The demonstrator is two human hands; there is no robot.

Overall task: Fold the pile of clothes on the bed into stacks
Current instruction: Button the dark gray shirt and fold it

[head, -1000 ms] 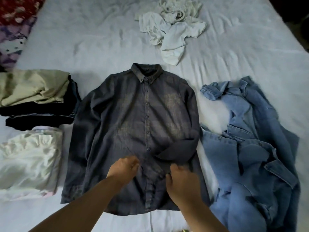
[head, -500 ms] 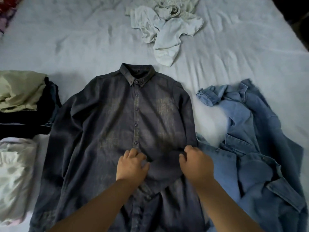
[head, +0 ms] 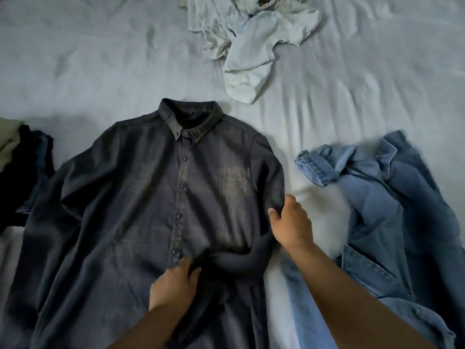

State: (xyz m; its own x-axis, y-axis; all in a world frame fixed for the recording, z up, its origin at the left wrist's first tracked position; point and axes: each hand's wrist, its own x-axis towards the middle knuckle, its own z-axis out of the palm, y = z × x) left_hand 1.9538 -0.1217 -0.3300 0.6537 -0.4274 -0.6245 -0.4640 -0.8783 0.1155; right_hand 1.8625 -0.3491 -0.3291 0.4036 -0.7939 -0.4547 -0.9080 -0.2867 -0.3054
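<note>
A dark grey button-up shirt (head: 141,197) lies flat and face up on the bed, collar away from me. Its right sleeve is bent across the lower front. My left hand (head: 173,285) pinches the cuff end of that sleeve near the button line. My right hand (head: 292,222) grips the sleeve at the shirt's right edge, thumb on top. A crumpled blue denim jacket (head: 392,222) lies to the right. A heap of white garments (head: 251,39) sits at the far middle of the bed.
A folded stack of dark and olive clothes (head: 17,167) shows at the left edge, with a white folded piece (head: 7,245) below it. The pale wrinkled bed sheet (head: 100,59) spreads all around.
The view has shifted right and closer. My right hand moved up and right onto the sleeve at the shirt's edge. My left hand moved right and took the cuff.
</note>
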